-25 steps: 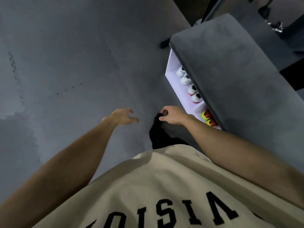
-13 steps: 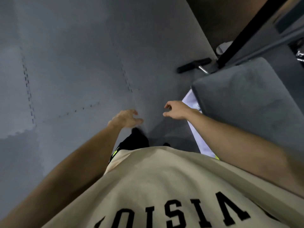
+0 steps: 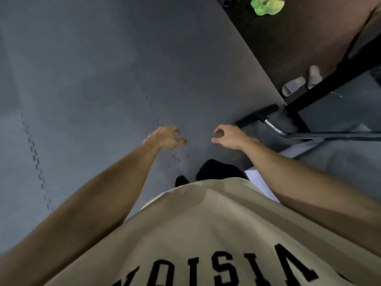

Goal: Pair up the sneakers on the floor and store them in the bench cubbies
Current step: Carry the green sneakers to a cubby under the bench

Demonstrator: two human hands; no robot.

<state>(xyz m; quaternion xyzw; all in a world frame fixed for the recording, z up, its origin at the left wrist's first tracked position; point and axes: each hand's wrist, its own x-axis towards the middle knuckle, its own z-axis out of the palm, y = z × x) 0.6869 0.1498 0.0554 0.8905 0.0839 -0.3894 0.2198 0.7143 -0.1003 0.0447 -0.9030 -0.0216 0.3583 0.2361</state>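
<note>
Over the last second the view swung off the filled cubbies, and now the person's left hand [image 3: 166, 138] and right hand [image 3: 227, 135] hang loosely curled and empty over bare grey floor mat [image 3: 92, 69], so they're probably heading for the green sneakers [image 3: 266, 5] far right.

grey mat floor [image 3: 86, 65] | green sneaker, perhaps [image 3: 266, 4] | pale slippers [image 3: 303, 81]
</note>
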